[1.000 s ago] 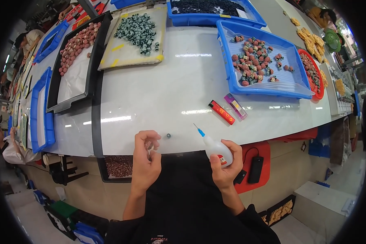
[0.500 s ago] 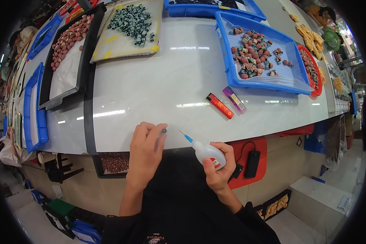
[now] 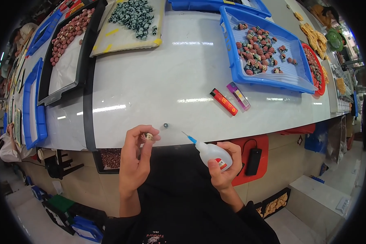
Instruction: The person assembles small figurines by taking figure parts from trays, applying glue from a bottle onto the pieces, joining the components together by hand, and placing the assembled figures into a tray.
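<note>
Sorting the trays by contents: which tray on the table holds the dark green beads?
The pale yellow-edged tray at the top centre; its beads are dark green, while the black tray and blue tray hold reddish ones.

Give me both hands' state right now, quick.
Left hand: closed, pinching a small bead between its fingertips.
Right hand: closed around a white squeeze bottle, blue needle tip pointing toward the bead.

Both forearms bare, no watch, rings or gloves showing; left hand [image 3: 135, 162] and right hand [image 3: 223, 173] uncovered; black top covers torso; dark sleeve edge at right elbow; small pale printed lettering with a red mark on the chest, too small to make out.
</note>
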### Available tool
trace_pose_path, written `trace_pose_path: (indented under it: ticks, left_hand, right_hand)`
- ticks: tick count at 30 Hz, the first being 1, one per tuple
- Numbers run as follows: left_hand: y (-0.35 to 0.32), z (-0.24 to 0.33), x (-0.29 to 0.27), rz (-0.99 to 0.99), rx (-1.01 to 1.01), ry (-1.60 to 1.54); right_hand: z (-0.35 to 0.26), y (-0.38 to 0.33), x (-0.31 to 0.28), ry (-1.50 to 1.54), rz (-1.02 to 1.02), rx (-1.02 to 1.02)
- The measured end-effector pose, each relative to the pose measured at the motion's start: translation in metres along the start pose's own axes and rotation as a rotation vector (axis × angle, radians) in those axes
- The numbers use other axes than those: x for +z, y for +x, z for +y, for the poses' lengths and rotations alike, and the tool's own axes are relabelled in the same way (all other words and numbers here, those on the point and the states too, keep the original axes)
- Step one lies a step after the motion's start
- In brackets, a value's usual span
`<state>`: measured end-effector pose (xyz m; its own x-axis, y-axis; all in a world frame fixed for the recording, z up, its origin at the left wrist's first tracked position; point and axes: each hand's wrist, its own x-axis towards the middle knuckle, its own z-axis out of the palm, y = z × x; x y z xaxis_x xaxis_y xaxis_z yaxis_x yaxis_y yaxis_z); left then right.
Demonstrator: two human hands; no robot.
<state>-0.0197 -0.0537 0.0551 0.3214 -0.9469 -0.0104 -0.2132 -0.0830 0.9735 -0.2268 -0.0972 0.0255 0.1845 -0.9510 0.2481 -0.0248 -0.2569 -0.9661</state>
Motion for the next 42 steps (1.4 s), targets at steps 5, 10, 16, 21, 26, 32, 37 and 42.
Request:
trace_pose_path:
  ticks: [5, 10, 16, 21, 26, 32, 37, 42]
  left_hand:
    - [-0.004, -0.007, -0.014, -0.136, -0.076, -0.381]
    - [-0.005, -0.011, -0.012, -0.111, -0.034, -0.534]
    - [-0.007, -0.012, -0.011, -0.117, -0.023, -0.56]
    - [-0.006, -0.012, -0.009, -0.082, -0.076, -0.556]
    - [-0.005, -0.01, -0.009, -0.06, -0.05, -0.512]
    - [-0.009, -0.011, -0.013, -0.052, -0.126, -0.545]
    - [-0.01, -0.011, -0.013, -0.055, -0.13, -0.512]
    - [-0.012, -0.009, -0.011, -0.109, -0.141, -0.439]
  right_hand:
    - [0.001, 0.0, 0.003, 0.032, -0.091, -0.075]
    - [0.003, -0.002, 0.007, 0.06, -0.148, -0.13]
    - [0.0, 0.001, 0.014, 0.117, -0.187, -0.153]
    - [0.0, 0.003, 0.017, 0.025, -0.208, -0.235]
    - [-0.003, 0.008, 0.018, -0.056, -0.229, -0.287]
    - [-0.006, 0.015, 0.017, -0.081, -0.286, -0.306]
    - [-0.01, 0.017, 0.017, -0.115, -0.328, -0.338]
    - [-0.026, 0.022, 0.023, -0.138, -0.079, -0.328]
